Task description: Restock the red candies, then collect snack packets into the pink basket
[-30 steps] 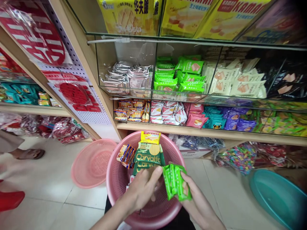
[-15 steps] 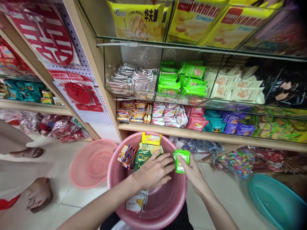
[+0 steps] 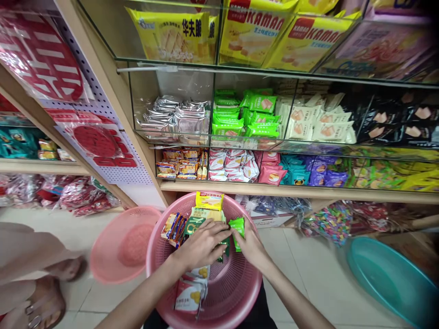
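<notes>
A pink plastic basket (image 3: 244,299) stands between my legs with snack packets inside. My right hand (image 3: 252,244) grips a bright green snack packet (image 3: 237,228) just inside the basket's right side. Across the dark green packets (image 3: 190,226) lies my left hand (image 3: 205,244), fingers stretched out, their tips close to the bright green packet; whether they touch it I cannot tell. Around them sit a yellow KAMAN packet (image 3: 209,201) at the far rim, orange-and-blue packets (image 3: 174,227) on the left, and white-and-pink packets (image 3: 190,294) near me.
Glass-fronted shelves (image 3: 219,144) ahead hold sorted snacks, including bright green packets (image 3: 260,103). A lighter pink basket (image 3: 115,246) sits left on the floor, a teal basin (image 3: 387,278) right. Another person's sandalled foot (image 3: 44,299) is at the lower left. Bagged goods (image 3: 327,221) lie under the shelf.
My right hand has brought the bright green packet left and into the basket, beside my left hand. The camera view has shifted, and the other person's feet appear blurred or moved.
</notes>
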`<action>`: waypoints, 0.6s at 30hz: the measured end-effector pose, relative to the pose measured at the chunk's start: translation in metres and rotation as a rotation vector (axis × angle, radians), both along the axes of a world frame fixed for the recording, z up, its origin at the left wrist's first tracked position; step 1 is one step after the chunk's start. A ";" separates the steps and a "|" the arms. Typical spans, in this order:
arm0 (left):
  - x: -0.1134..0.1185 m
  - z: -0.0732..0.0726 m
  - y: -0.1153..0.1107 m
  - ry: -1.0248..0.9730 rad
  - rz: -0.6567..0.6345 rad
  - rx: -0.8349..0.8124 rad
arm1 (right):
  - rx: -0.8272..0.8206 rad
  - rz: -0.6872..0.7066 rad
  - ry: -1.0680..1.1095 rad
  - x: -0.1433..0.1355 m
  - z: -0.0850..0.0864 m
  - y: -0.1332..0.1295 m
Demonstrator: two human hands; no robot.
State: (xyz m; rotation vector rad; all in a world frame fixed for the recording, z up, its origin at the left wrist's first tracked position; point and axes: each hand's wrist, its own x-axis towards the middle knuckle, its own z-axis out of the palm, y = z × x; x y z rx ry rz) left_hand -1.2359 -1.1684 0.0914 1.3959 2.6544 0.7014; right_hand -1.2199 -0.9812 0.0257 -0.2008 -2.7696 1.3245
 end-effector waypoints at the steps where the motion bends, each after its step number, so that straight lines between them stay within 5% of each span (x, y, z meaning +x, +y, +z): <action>1: 0.000 -0.001 0.000 0.006 0.002 0.010 | 0.003 -0.008 -0.015 -0.001 -0.005 -0.003; 9: -0.002 -0.004 0.000 0.026 0.005 0.025 | -0.430 -0.200 -0.214 0.009 -0.022 -0.018; 18: -0.002 0.008 0.006 -0.008 0.008 0.010 | -0.479 -0.127 -0.228 0.008 -0.030 -0.023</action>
